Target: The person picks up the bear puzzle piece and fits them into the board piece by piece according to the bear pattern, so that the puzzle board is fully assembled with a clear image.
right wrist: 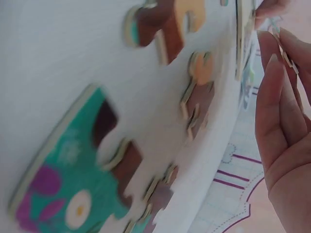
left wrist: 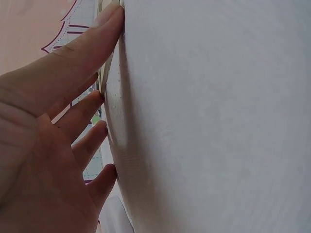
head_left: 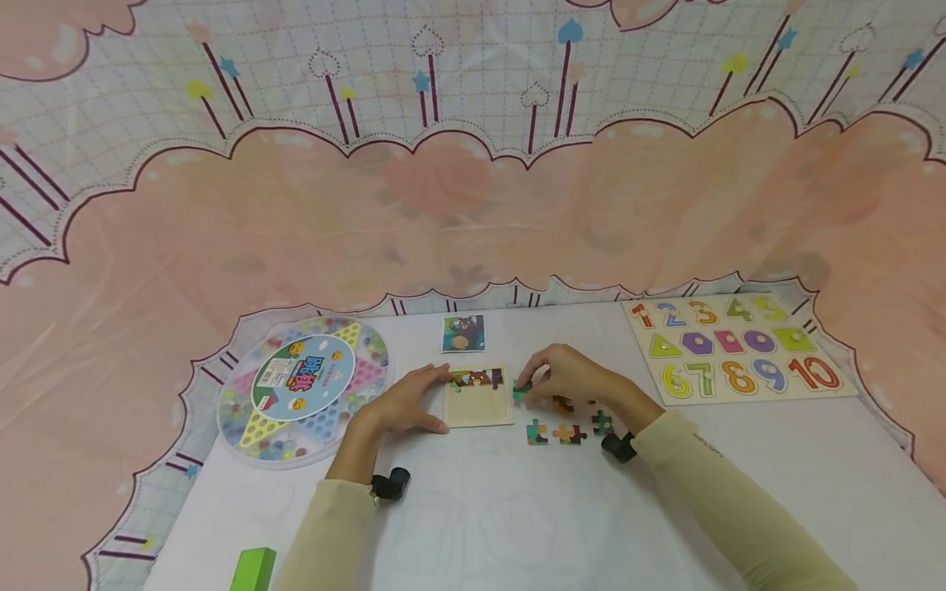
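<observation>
A small wooden puzzle tray point(head_left: 479, 408) lies on the white table, with a few bear-picture pieces point(head_left: 476, 378) along its far edge and bare wood below them. My left hand point(head_left: 402, 404) rests at the tray's left side, fingers spread, the thumb by the near corner and fingertips by the far one. Beside the tray's right edge, my right hand point(head_left: 567, 373) pinches a green jigsaw piece point(head_left: 521, 391) between thumb and fingers; the right wrist view shows the piece edge-on. Several loose jigsaw pieces point(head_left: 570, 434) lie below that hand, including a teal one point(right wrist: 68, 160) with a white flower.
Behind the tray lies a bear picture card point(head_left: 463, 334). A round Chinese checkers set point(head_left: 303, 390) sits to the left, a number-and-shape board point(head_left: 739, 349) at the back right. Near the front left is a green block point(head_left: 254, 568). A patterned cloth point(head_left: 473, 213) hangs behind the table.
</observation>
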{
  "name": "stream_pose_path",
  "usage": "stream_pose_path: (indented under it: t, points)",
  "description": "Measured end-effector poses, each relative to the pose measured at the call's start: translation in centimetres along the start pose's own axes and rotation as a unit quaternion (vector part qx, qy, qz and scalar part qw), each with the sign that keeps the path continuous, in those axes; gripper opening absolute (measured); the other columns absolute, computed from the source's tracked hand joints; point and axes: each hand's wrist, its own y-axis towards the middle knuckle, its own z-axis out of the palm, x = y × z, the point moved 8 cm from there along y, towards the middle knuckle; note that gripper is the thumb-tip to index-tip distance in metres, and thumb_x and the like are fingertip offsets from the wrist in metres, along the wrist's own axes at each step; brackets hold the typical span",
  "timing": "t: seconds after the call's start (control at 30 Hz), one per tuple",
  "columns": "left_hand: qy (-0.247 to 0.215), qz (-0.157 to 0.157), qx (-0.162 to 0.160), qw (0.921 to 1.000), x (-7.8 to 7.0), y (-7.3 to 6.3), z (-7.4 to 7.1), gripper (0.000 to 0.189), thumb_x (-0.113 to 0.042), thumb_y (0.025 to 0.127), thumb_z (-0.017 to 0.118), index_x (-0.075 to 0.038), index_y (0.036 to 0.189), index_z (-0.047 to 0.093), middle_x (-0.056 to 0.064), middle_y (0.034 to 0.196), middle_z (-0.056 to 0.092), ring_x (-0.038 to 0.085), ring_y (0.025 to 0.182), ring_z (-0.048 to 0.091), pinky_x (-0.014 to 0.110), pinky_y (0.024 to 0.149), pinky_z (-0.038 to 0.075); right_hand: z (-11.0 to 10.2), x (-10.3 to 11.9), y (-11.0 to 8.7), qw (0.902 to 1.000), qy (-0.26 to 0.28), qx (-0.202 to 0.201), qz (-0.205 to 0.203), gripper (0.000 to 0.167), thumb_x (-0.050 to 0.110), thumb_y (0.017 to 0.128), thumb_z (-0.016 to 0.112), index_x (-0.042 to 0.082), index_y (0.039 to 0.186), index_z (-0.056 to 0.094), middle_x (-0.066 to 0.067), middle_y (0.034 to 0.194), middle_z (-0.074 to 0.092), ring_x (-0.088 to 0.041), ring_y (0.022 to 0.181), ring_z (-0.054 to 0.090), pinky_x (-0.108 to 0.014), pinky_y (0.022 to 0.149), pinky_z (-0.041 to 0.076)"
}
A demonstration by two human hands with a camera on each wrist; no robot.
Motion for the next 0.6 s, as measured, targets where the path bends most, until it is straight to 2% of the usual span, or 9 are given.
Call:
stream_pose_path:
  t: [0.2, 0.3, 0.43, 0.6]
  points:
    - [0.001, 0.003, -0.001, 1.0, 0.0, 0.0, 0.0, 0.081, -0.018, 0.076, 0.09, -0.012, 0.147, 0.052, 0.009, 0.169, 0.032, 0.04, 0.159, 0.019, 0.063, 0.129, 0.018, 0.7, 0.8, 0.9, 0.9997, 0.001, 0.006, -0.022, 0.015, 0.01, 0.092, 0.073, 0.01, 0.106, 0.079, -0.009, 0.116, 0.077, -0.013, 0.077, 0.064, -0.019, 0.065, 0.052]
    - [0.0, 0.003, 0.0, 1.0, 0.0, 0.0, 0.0, 0.082, -0.017, 0.076, 0.09, -0.012, 0.148, 0.052, 0.009, 0.169, 0.032, 0.04, 0.159, 0.019, 0.062, 0.129, 0.018, 1.1, 0.9, 1.5, 0.9997, -0.002, -0.001, -0.023, 0.015, 0.012, 0.095, 0.071, 0.011, 0.107, 0.079, -0.009, 0.116, 0.078, -0.012, 0.077, 0.059, -0.018, 0.063, 0.048]
    - [-0.002, 0.004, 0.001, 1.0, 0.1, 0.0, 0.0, 0.082, -0.018, 0.076, 0.09, -0.012, 0.148, 0.052, 0.008, 0.169, 0.032, 0.04, 0.16, 0.018, 0.062, 0.129, 0.018, 1.9, 0.9, 2.3, 0.9999, -0.004, -0.009, -0.012, 0.017, 0.015, 0.09, 0.077, 0.01, 0.107, 0.08, -0.009, 0.118, 0.077, -0.008, 0.08, 0.06, -0.018, 0.067, 0.05]
    - [0.003, 0.008, -0.001, 1.0, 0.1, 0.1, -0.1, 0.082, -0.019, 0.075, 0.09, -0.012, 0.148, 0.052, 0.009, 0.169, 0.031, 0.041, 0.159, 0.02, 0.061, 0.129, 0.02, 3.0, 1.2, 3.2, 0.9999, 0.005, -0.014, -0.002, 0.022, 0.017, 0.086, 0.082, 0.011, 0.107, 0.08, -0.007, 0.117, 0.077, -0.006, 0.088, 0.067, -0.02, 0.079, 0.057]
